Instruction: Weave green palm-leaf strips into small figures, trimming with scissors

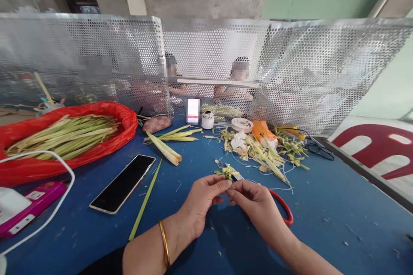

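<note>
Fingertips of my left hand [203,200] are pinched around a small green woven leaf piece [228,172], its knotted top showing just above them. My right hand [253,201] meets the left at the piece's lower side, thumb and forefinger pressed together; what sits between them is too small to make out. Red-handled scissors [288,215] lie on the blue table behind the right hand, partly covered by it. Left of my hands, a single green leaf strip [146,200] rests beside a dark-screened phone [124,184].
A red plastic bag [127,122] of long leaf strips stands at the left, near a magenta power strip [35,206] with a white cable. Leaf scraps [258,150], a tape roll [241,124] and cut stalks [164,148] lie farther back. A perforated metal screen [206,43] closes the far side; people sit behind it.
</note>
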Demonstrator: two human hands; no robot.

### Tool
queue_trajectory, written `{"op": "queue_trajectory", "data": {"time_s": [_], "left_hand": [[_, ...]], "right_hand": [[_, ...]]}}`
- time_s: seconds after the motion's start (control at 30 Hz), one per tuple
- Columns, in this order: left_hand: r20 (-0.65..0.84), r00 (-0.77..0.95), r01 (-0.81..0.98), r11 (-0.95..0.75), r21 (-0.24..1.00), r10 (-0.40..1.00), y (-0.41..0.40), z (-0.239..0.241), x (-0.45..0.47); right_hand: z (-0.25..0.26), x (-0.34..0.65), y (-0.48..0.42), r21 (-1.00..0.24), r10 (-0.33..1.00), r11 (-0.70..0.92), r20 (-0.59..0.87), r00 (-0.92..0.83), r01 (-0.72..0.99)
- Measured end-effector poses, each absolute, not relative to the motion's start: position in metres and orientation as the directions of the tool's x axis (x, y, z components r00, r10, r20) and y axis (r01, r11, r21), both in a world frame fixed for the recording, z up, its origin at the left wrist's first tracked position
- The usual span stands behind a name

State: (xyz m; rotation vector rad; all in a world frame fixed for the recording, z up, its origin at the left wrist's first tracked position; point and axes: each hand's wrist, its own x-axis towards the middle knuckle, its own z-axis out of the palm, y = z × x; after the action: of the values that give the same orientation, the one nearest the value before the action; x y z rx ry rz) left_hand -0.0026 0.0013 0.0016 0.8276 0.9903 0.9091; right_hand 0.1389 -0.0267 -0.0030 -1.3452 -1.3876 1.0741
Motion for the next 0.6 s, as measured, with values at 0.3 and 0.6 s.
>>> {"op": "queue_trajectory", "data": {"time_s": [0.3, 0.6], "left_hand": [[-0.22, 0.215, -0.274, 0.275, 0.922, 0.951, -0.0002, -0.0032, 0.0004], [-0.278, 0.203, -0.314, 0.331, 0.89, 0.939, 0.0005, -0.0026, 0.002]], "right_hand": [[-0.0015, 0.1397, -0.0331, -0.863, 0.979, 0.204, 0.186, -0.086, 0.463], [0.0021, 0.1377, -0.036, -0.937, 0.995, 0.084, 0.058, -0.087, 0.338]]}}
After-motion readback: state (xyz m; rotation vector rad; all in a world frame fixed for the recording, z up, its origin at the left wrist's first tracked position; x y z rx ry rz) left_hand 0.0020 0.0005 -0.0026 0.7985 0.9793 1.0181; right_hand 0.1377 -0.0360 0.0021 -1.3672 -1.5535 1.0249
